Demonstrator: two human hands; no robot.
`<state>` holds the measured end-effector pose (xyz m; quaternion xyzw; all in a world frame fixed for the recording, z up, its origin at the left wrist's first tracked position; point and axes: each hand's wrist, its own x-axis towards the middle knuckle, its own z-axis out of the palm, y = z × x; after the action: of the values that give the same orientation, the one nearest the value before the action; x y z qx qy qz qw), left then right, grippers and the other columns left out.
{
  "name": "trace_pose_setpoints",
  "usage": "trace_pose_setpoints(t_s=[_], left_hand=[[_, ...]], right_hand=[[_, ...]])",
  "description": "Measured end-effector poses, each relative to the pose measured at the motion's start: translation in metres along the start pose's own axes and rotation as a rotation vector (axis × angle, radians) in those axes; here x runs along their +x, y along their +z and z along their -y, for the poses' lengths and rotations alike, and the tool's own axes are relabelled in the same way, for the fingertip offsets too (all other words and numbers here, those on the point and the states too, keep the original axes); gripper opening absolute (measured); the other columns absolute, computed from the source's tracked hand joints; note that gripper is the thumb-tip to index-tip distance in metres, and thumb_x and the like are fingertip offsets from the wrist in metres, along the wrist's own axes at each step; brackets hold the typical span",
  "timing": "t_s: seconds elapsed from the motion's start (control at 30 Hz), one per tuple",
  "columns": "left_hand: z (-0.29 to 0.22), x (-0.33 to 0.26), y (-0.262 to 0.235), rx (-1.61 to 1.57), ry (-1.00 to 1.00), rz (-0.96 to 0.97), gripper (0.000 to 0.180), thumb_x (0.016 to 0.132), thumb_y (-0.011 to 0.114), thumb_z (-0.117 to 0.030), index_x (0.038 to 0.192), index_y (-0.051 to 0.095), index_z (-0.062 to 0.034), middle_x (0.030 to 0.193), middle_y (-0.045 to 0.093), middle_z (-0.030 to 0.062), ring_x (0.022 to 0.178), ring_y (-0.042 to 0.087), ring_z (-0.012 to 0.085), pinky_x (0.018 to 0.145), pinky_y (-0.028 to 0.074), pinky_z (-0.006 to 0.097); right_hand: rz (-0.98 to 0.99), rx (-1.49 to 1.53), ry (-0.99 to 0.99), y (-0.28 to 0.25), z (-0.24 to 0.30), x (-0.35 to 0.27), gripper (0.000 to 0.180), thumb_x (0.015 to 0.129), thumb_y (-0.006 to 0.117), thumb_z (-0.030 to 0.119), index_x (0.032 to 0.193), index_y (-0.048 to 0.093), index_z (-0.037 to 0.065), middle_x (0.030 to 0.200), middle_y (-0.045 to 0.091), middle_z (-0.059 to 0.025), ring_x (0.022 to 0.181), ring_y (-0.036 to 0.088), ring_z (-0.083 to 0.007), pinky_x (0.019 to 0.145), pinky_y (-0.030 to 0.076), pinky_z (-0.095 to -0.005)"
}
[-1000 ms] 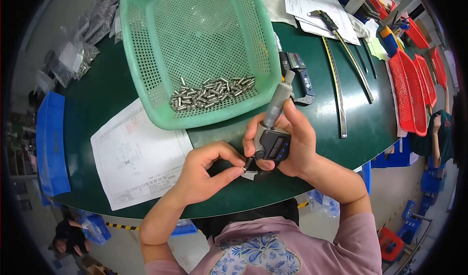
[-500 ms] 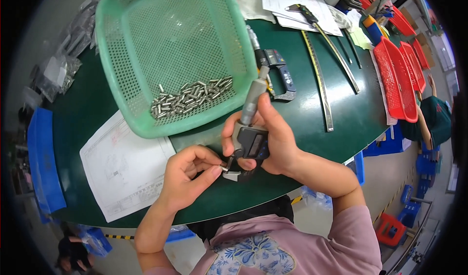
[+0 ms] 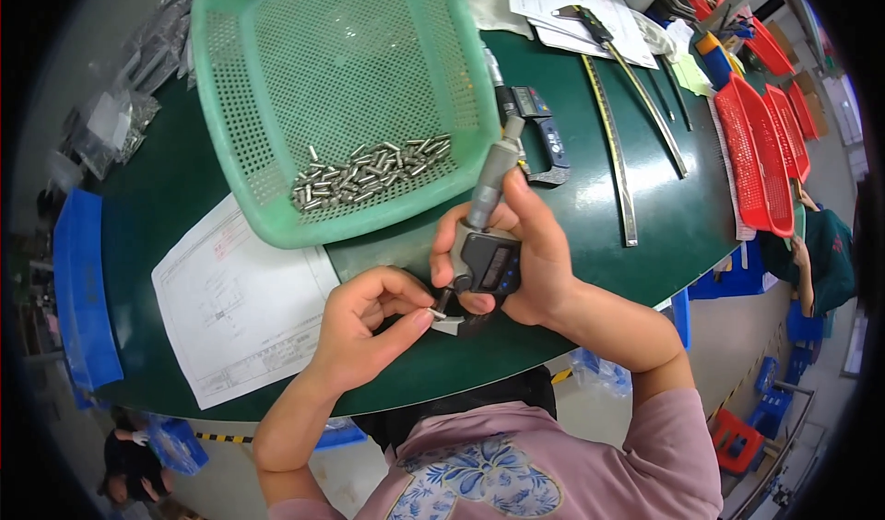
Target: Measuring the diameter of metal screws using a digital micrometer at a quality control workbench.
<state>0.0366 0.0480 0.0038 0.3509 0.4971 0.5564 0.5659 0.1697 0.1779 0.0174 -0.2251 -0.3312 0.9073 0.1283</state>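
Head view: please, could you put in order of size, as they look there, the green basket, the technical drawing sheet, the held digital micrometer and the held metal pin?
1. Green basket
2. Technical drawing sheet
3. Digital micrometer, partly covered by the right hand
4. Metal pin, mostly hidden

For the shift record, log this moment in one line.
right hand: gripping digital micrometer; left hand: pinching small metal part at micrometer's measuring end; green basket: metal pieces inside; printed sheet: beside left hand

Bright, fairly even light leaves pale glare on the green surface (image 3: 678, 225) toward its right edge. Fisheye distortion bows its near edge; the view's corners fade to black.
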Motion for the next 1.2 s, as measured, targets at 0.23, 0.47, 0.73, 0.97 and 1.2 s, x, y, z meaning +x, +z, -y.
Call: trace_pose_setpoints(t_s=[0.23, 0.47, 0.73, 0.97, 1.2], left_hand=[[0.001, 0.0, -0.002, -0.044, 0.025, -0.002, 0.011, 0.077, 0.055, 0.002, 0.086, 0.05, 0.0033, 0.087, 0.054, 0.0075, 0.08, 0.053, 0.0107, 0.071, 0.044, 0.023], [0.002, 0.001, 0.001, -0.044, 0.032, -0.013, 0.011, 0.076, 0.056, 0.003, 0.086, 0.051, 0.0031, 0.087, 0.053, 0.0062, 0.08, 0.053, 0.0099, 0.071, 0.044, 0.022], [0.004, 0.0, 0.002, -0.037, 0.027, 0.005, 0.011, 0.076, 0.056, 0.004, 0.086, 0.051, 0.0031, 0.088, 0.053, 0.0064, 0.08, 0.053, 0.0101, 0.072, 0.044, 0.022], [0.003, 0.002, 0.002, -0.053, 0.051, 0.001, 0.012, 0.075, 0.056, 0.005, 0.085, 0.051, 0.0022, 0.088, 0.053, 0.0066, 0.081, 0.053, 0.0108, 0.073, 0.043, 0.023], [-0.03, 0.014, -0.012, 0.564, 0.485, -0.221, 0.016, 0.066, 0.057, 0.009, 0.079, 0.053, 0.0008, 0.081, 0.053, 0.0078, 0.075, 0.054, 0.0164, 0.068, 0.044, 0.024]], right_hand=[[0.058, 0.029, -0.003, -0.004, -0.004, 0.002, 0.071, 0.077, 0.024, 0.066, 0.082, 0.053, 0.002, 0.069, 0.056, -0.0132, 0.048, 0.047, -0.0144, 0.038, 0.036, -0.0225], [0.031, 0.086, -0.012, -0.002, -0.005, 0.002, 0.07, 0.081, 0.02, 0.061, 0.085, 0.052, 0.0, 0.068, 0.056, -0.0103, 0.042, 0.045, -0.0131, 0.039, 0.036, -0.0217], [0.007, 0.069, -0.012, 0.001, -0.003, 0.001, 0.065, 0.08, 0.027, 0.062, 0.079, 0.052, 0.002, 0.065, 0.057, -0.0098, 0.039, 0.043, -0.012, 0.037, 0.035, -0.0212], [0.025, -0.004, -0.019, -0.002, -0.005, 0.002, 0.071, 0.078, 0.023, 0.066, 0.082, 0.053, 0.001, 0.07, 0.056, -0.0145, 0.048, 0.048, -0.0156, 0.037, 0.036, -0.0238], [0.02, 0.149, -0.084, -0.004, 0.004, -0.002, 0.075, 0.079, 0.018, 0.064, 0.084, 0.053, -0.002, 0.068, 0.056, -0.0142, 0.04, 0.043, -0.0165, 0.04, 0.035, -0.0244]])
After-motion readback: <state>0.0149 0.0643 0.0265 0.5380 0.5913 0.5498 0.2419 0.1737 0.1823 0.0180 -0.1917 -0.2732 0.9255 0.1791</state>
